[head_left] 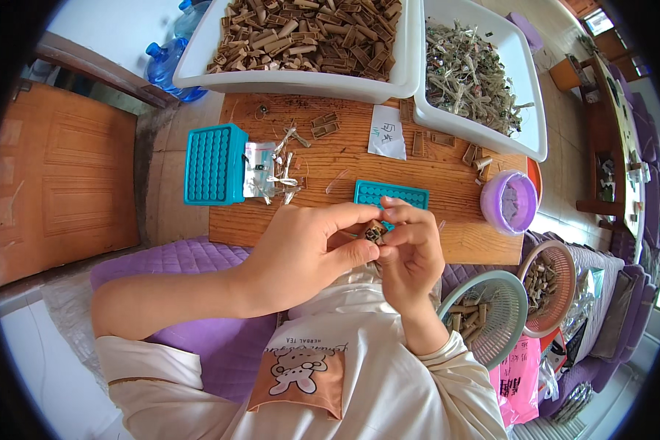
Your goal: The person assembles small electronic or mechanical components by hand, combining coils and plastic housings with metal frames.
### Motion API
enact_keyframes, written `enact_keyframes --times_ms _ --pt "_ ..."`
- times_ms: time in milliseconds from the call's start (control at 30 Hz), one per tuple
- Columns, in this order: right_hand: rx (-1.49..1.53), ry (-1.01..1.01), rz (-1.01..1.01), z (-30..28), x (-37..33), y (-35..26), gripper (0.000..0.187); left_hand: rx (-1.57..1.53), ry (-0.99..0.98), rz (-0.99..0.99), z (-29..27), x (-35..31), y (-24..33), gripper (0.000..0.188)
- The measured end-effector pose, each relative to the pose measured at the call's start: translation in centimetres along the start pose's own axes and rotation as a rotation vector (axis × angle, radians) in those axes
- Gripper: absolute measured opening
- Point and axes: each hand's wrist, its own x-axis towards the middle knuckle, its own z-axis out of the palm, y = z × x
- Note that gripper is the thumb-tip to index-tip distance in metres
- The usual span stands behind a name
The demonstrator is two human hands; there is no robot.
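Both my hands meet in front of my body, above the near edge of the table. Between the fingertips of my left hand (301, 238) and my right hand (412, 253) is a small brown plastic casing (376, 232) with what looks like a dark circuit board at its open end. Fingers of both hands are closed on it and partly hide it. Just behind them lies a teal tray with round pits (411, 196), partly covered by my fingers.
A white bin of brown casings (308, 84) and another of wired parts (484, 121) stand at the back. A teal tray stack (214, 165) is at the left, beside loose wired pieces (284, 176). A purple tub (493, 202) and baskets (507, 312) are at the right.
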Motion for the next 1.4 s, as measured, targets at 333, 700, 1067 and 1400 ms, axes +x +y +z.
enact_keyframes --times_ms 333,700,1067,1400 --pt "0.083 -0.608 0.424 -4.5 2.2 -1.1 0.054 0.262 -0.283 0.145 0.8 -0.9 0.5 0.027" --pt "-0.869 -0.262 0.080 -9.0 6.3 14.0 0.024 -0.191 -0.313 -0.170 -0.1 1.1 0.0 0.021" --pt "-0.540 -0.216 0.235 -7.7 6.2 13.2 0.018 -0.460 -0.201 -0.301 -0.8 2.0 -0.5 0.026" --pt "0.138 0.017 0.418 -3.5 4.0 0.8 0.035 -0.633 0.120 -0.074 -0.7 1.9 0.8 0.033"
